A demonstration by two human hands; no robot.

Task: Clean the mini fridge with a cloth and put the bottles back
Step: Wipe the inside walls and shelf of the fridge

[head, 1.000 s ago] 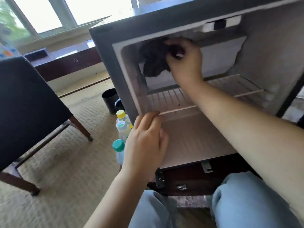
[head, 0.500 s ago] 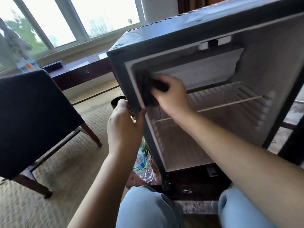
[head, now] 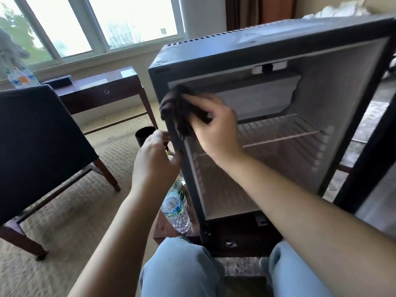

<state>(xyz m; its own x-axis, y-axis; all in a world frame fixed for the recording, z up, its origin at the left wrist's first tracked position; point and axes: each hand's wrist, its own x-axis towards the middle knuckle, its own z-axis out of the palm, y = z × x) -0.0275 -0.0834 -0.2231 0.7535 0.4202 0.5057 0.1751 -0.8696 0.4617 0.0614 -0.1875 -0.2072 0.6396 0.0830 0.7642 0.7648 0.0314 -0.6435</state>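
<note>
Right hand (head: 216, 129) has its fingers curled over a bunched dark cloth (head: 180, 112) and presses it onto the top left corner of the mini fridge (head: 257, 46) door frame. The cloth lies over the front edge, part on the dark outer rim and part on the pale inner lining. The thumb is hidden under the cloth; the knuckles face the camera.

Left hand (head: 156, 159) grips the left front edge of the fridge just below the cloth, thumb on the front face and fingers wrapped round the outer side. The two hands are near each other, not touching.

The fridge is open, with nothing inside but a wire shelf (head: 278, 133) about halfway up. A white fitting sits under the inside roof at the back. The fridge stands on a dark wooden stand (head: 242, 234). A dark strip at the far right looks like the open door, mostly out of frame.

A clear water bottle (head: 174, 211) with a green label stands on the floor just beside the fridge's left side, below the left wrist. More bottles are behind it, mostly hidden by the hand.

A black bin (head: 144, 136) stands farther back on the carpet (head: 70, 211). A dark chair (head: 32, 146) is on the left and a wooden desk (head: 102, 88) under the window (head: 132, 20). Knees in light blue trousers (head: 182, 266) fill the bottom of the frame.
</note>
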